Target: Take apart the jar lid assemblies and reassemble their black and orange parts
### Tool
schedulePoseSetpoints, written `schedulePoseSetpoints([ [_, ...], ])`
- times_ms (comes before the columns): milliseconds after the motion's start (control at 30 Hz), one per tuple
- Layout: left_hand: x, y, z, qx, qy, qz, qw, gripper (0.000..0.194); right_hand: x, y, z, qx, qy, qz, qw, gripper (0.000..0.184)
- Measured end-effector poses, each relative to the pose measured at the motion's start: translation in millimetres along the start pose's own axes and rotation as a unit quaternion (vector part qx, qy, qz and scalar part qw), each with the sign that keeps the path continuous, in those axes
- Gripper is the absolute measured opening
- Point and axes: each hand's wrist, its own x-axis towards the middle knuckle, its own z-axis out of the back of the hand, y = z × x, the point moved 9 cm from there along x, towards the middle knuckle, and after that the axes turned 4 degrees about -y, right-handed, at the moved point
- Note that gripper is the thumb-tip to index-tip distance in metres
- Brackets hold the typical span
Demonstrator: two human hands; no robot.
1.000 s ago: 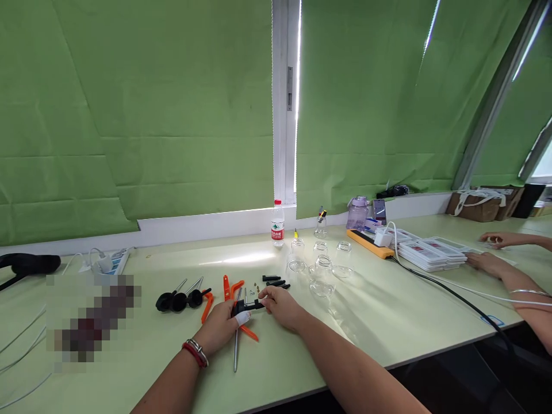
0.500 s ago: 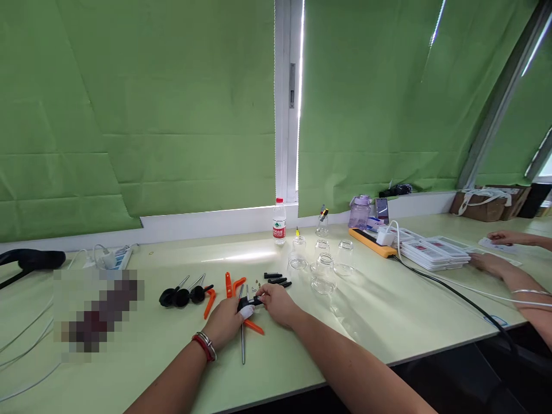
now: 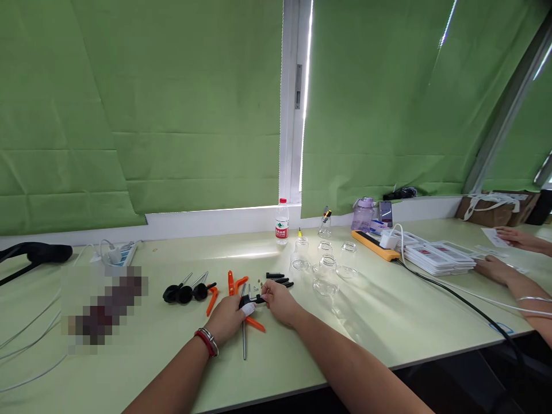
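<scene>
My left hand [image 3: 230, 319] is closed around a black plastic part [image 3: 245, 301], its thumb lying along the near side. A thin metal rod [image 3: 244, 344] shows below that hand, pointing toward me. My right hand [image 3: 280, 302] pinches at the right end of the same part; whatever is between those fingertips is too small to make out. Orange plastic pieces [image 3: 231, 283] lie around the left hand, one reaching out under it. Just beyond the right hand are several black ridged pieces [image 3: 279, 280] and a few tiny loose bits [image 3: 257, 287].
To the left lie black round-ended parts with metal rods [image 3: 185, 294]. Upturned glasses [image 3: 326, 282] and a water bottle [image 3: 282, 223] stand behind to the right. Farther right are an orange power strip [image 3: 375, 246], stacked white trays [image 3: 435, 259] and another person's hands [image 3: 495, 269].
My view has shifted slightly, so the scene sits a little farther right. Both my hands keep their hold on the black part. The other person has lifted a white card.
</scene>
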Motion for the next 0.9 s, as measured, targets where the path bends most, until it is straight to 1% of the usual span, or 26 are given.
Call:
schedulePoseSetpoints([
  [200,4,5,-0.2,0.015,-0.014,0.000,1.000,0.038,-1,5,2,-0.031,0.002,0.011,0.999,0.007],
  [433,3,1,-0.4,-0.014,0.001,-0.013,1.000,0.039,-4,11,4,-0.044,0.007,0.002,0.999,0.007],
  [600,2,3,-0.2,-0.034,0.004,0.004,0.999,0.039,-4,10,3,-0.039,0.015,-0.001,0.999,0.008],
  [733,2,4,1.4,-0.028,0.008,0.013,0.999,0.041,-4,8,2,-0.032,0.018,-0.012,0.999,0.010],
  [900,2,4,3.8,-0.018,0.010,0.023,1.000,0.041,-6,14,3,-0.048,0.017,-0.009,0.999,0.012],
])
